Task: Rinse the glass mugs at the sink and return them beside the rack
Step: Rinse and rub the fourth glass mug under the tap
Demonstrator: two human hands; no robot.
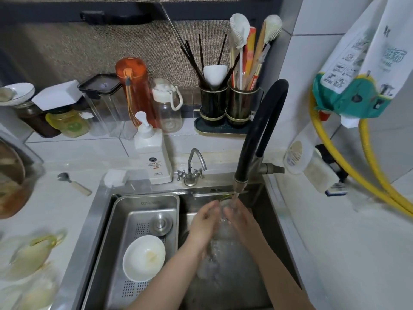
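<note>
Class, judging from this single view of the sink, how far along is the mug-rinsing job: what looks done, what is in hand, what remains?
Done: nothing is clearly finished. In hand: the left hand and right hand hold a glass mug under water running from the black faucet. Left: setting it back; blurred glassware waits on the counter at lower left, rinsed or not I cannot tell.

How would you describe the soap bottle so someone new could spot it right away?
Start at the sink and look along its back edge, left of the small chrome tap. The soap bottle stands there, apart from the bottles by the wall. It is the only opaque white one, square-bodied with a pump top and a small dark label.
</note>
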